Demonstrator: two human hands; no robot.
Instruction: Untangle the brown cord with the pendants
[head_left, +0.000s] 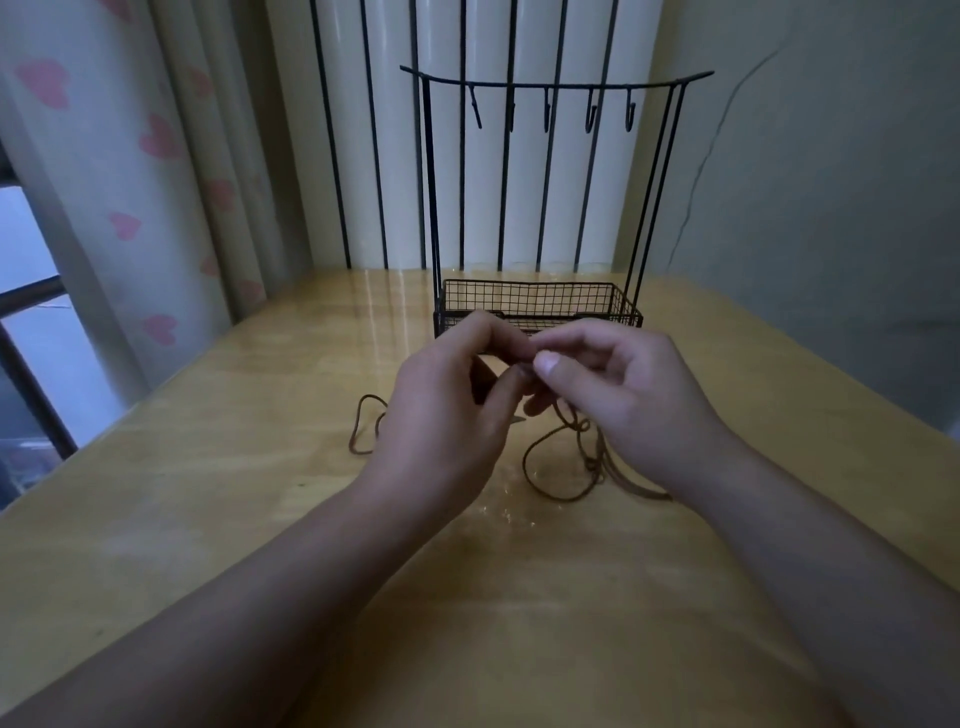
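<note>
Two bare hands pinch a tangled brown cord above a wooden table.

The left hand (452, 395) and right hand (618, 384) meet fingertip to fingertip at the centre of the view, just above the table (208, 519); each has its fingers curled narrow, pinching a small part of the brown cord (550, 467) between thumb and forefinger; the rest of the cord hangs and lies on the tabletop, tangled loops at 5 o'clock from the hands, one loose loop at 8 o'clock; no pendant can be made out; a black wire rack (540, 306) with a mesh basket and a bar of hooks stands at 12 o'clock, just behind the hands; a curtain (156, 140) with pink hearts hangs at 10 o'clock.
</note>
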